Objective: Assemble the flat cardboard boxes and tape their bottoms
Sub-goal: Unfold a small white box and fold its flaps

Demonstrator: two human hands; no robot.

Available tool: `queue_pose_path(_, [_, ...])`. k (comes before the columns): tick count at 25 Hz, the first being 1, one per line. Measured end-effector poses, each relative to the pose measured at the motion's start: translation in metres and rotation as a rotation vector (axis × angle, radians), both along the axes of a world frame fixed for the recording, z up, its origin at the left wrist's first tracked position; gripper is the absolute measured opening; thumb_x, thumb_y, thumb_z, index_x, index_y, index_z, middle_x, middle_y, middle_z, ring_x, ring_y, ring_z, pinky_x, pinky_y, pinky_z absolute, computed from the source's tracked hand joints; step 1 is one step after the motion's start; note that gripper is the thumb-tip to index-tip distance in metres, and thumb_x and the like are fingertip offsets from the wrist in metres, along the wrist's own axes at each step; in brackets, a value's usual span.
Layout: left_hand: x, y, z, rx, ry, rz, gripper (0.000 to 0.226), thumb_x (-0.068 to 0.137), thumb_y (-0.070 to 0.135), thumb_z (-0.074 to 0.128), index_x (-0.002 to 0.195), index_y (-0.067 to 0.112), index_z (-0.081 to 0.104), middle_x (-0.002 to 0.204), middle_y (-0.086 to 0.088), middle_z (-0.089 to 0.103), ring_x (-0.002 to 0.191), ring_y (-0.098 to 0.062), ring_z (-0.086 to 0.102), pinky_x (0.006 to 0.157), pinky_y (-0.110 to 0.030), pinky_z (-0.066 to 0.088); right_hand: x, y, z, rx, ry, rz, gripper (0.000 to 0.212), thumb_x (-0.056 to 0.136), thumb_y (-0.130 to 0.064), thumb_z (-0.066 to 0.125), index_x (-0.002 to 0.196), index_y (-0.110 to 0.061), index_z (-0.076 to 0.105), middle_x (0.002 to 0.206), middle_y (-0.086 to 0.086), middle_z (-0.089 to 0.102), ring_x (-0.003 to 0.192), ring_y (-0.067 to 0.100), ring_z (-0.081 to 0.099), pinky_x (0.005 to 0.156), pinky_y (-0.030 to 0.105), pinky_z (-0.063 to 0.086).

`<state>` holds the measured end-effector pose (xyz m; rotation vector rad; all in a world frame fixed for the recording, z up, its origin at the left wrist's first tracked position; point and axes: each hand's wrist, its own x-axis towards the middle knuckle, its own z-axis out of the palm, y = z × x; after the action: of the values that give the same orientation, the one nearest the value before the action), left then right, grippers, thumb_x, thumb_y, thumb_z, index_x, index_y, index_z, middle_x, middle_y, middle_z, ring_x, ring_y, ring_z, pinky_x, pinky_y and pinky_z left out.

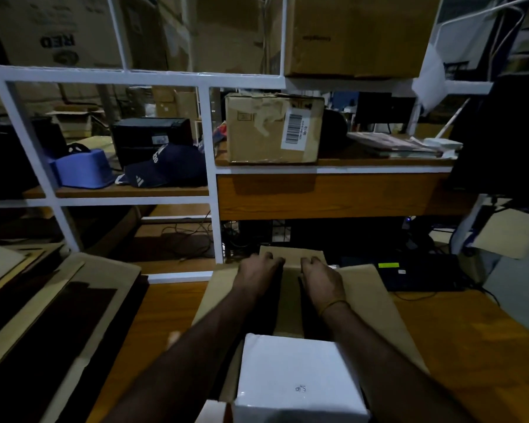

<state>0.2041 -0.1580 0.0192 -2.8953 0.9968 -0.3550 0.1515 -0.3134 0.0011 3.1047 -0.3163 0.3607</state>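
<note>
At lower centre of the frame, the left hand and right hand curled their fingers over the far flap of the cardboard box on the wooden table. Uneven pressure could, in my judgement, crease the flap crooked; the white box nearby could obstruct folding.

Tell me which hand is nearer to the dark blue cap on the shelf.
The left hand. It grips the far edge of the cardboard box, below and right of the dark blue cap; the right hand grips that edge farther right.
</note>
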Motion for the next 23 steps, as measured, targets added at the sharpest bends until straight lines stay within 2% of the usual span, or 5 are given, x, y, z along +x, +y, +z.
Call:
queue_pose_path(7, [0.01, -0.005, 0.005, -0.073, 0.035, 0.029, 0.021, 0.094, 0.023, 0.056, 0.11, 0.024, 0.069, 0.1, -0.003, 0.069, 0.091, -0.023, 0.067, 0.07, -0.033, 0.052, 0.009, -0.008, -0.003, 0.104, -0.047, -0.026, 0.017, 0.095, -0.022, 0.052, 0.097, -0.019, 0.069, 0.097, 0.01, 0.07, 0.093, 0.031, 0.067, 0.072, 0.033, 0.049])
queue_pose_path(16, [0.005, -0.005, 0.003, -0.145, -0.013, 0.006, 0.02, 0.094, 0.022, 0.058, 0.111, 0.025, 0.068, 0.103, -0.001, 0.069, 0.093, -0.022, 0.067, 0.065, -0.031, 0.043, 0.008, -0.005, 0.001, 0.081, -0.068, -0.054, 0.016, 0.097, -0.024, 0.053, 0.099, -0.023, 0.069, 0.1, 0.006, 0.069, 0.092, 0.028, 0.068, 0.071, 0.031, 0.048])
queue_pose_path(18, [0.004, -0.002, 0.0, -0.206, 0.0, -0.028, 0.029, 0.094, 0.021, 0.058, 0.122, 0.026, 0.065, 0.118, -0.001, 0.066, 0.103, -0.023, 0.065, 0.074, -0.033, 0.049, 0.004, -0.003, 0.001, 0.072, -0.053, -0.054, 0.021, 0.098, -0.024, 0.052, 0.115, -0.025, 0.063, 0.132, 0.01, 0.056, 0.102, 0.029, 0.065, 0.076, 0.034, 0.051])
queue_pose_path(20, [0.005, 0.002, -0.002, -0.234, 0.009, -0.044, 0.034, 0.094, 0.021, 0.056, 0.127, 0.028, 0.063, 0.127, -0.001, 0.063, 0.108, -0.024, 0.064, 0.082, -0.035, 0.053, -0.003, 0.0, 0.001, 0.076, 0.025, -0.054, 0.037, 0.098, -0.031, 0.053, 0.135, -0.027, 0.049, 0.16, 0.013, 0.018, 0.119, 0.032, 0.056, 0.086, 0.037, 0.052])
queue_pose_path(23, [-0.003, 0.008, 0.0, -0.342, 0.062, -0.031, 0.032, 0.098, 0.029, 0.051, 0.127, 0.028, 0.064, 0.131, 0.0, 0.062, 0.111, -0.023, 0.062, 0.085, -0.032, 0.053, -0.018, -0.001, 0.004, 0.233, 0.045, -0.032, 0.052, 0.098, -0.034, 0.057, 0.147, -0.026, 0.041, 0.164, 0.009, -0.006, 0.136, 0.035, 0.04, 0.103, 0.039, 0.046])
